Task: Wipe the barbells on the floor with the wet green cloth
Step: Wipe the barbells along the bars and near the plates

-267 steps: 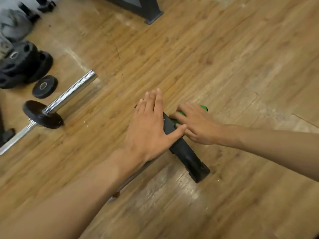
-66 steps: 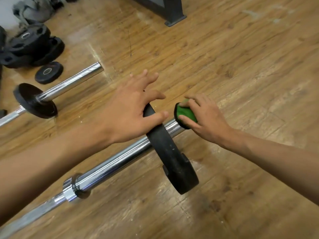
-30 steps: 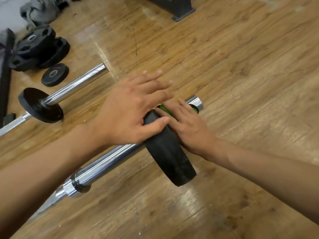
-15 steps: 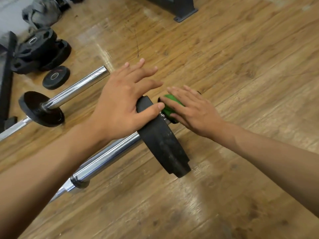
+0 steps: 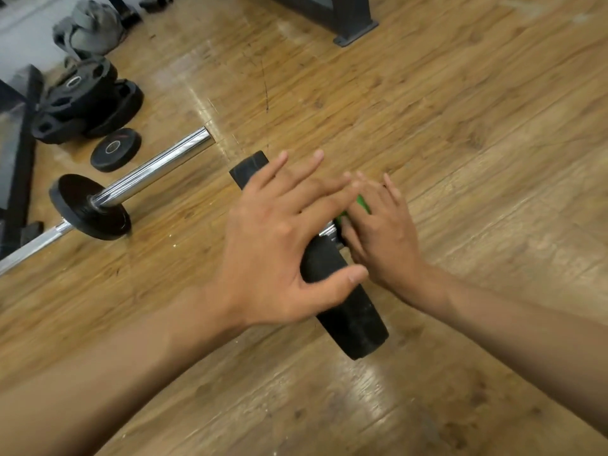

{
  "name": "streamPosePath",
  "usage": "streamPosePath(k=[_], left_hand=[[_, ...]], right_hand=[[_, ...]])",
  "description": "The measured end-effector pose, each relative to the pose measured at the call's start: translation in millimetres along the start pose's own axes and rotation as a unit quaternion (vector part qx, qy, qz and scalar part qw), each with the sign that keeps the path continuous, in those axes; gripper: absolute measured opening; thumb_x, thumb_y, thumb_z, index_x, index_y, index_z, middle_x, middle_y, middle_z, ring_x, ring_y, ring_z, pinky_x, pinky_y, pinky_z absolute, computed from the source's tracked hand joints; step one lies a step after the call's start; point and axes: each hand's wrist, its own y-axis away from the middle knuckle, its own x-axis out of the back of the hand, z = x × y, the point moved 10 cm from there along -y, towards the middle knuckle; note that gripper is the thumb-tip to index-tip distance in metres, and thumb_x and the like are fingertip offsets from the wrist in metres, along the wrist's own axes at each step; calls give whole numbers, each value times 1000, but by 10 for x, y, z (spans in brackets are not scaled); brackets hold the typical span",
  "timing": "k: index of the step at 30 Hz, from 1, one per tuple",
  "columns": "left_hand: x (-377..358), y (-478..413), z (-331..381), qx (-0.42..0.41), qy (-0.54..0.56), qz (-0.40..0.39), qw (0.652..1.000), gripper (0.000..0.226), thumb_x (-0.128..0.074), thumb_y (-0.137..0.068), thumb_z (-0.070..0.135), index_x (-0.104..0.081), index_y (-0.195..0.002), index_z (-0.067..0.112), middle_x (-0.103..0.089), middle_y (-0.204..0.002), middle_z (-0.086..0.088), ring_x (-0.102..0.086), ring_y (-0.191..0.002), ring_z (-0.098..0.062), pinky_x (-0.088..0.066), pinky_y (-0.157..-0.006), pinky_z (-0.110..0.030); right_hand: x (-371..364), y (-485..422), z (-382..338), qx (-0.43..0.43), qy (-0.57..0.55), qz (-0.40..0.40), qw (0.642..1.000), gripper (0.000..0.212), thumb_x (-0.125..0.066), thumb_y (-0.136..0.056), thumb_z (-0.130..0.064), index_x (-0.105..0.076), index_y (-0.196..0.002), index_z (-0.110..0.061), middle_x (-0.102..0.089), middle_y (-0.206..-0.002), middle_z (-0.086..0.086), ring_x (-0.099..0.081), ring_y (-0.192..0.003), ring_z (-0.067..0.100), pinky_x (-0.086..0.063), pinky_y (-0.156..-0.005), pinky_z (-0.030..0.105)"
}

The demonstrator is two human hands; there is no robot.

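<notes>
A barbell lies on the wooden floor with a black weight plate (image 5: 350, 311) standing on edge at its end. My left hand (image 5: 279, 245) rests on top of the plate, fingers spread and straight, thumb across the rim. Just right of the plate, my right hand (image 5: 385, 235) holds the green cloth (image 5: 362, 203) around the bar's sleeve (image 5: 327, 230), fingers over it and thumb on its near side. Most of the cloth and the sleeve is hidden under the two hands. A second barbell (image 5: 158, 166) with a small black plate (image 5: 88, 207) lies to the left.
A stack of black weight plates (image 5: 85, 100) and one loose small plate (image 5: 115, 149) sit at the far left. A grey bag (image 5: 88, 28) lies behind them. A dark machine foot (image 5: 352, 28) stands at the top, and a dark frame (image 5: 14, 153) runs along the left edge.
My right hand has slid the cloth along the sleeve up to the plate, and the sleeve's end is now covered. My left hand has shifted on the plate, so its far rim shows.
</notes>
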Motion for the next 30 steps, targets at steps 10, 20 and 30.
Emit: streamPosePath(k=[10, 20, 30], left_hand=[[12, 142, -431, 36, 21, -98, 994, 87, -32, -98, 75, -47, -155, 11, -40, -163, -12, -31, -156, -26, -24, -126, -54], [1, 141, -23, -31, 58, -54, 996, 81, -38, -98, 71, -63, -140, 7, -54, -152, -10, -38, -152, -29, -38, -118, -53], [46, 326, 447, -62, 19, -21, 998, 75, -50, -91, 65, -67, -136, 8, -56, -150, -10, -39, -151, -32, -37, -118, -54]], right_hand=[[297, 200, 102, 9, 27, -105, 994, 43, -47, -101, -36, -66, -131, -11, -64, -131, 18, -56, -130, 34, -27, -124, 50], [437, 343, 142, -3, 65, -137, 988, 42, -38, -107, -35, -60, -138, -16, -59, -136, 18, -50, -135, 36, -22, -126, 52], [462, 434, 97, 58, 78, -186, 978, 44, -34, -107, -36, -58, -138, -17, -65, -121, 10, -61, -114, 32, -30, -122, 45]])
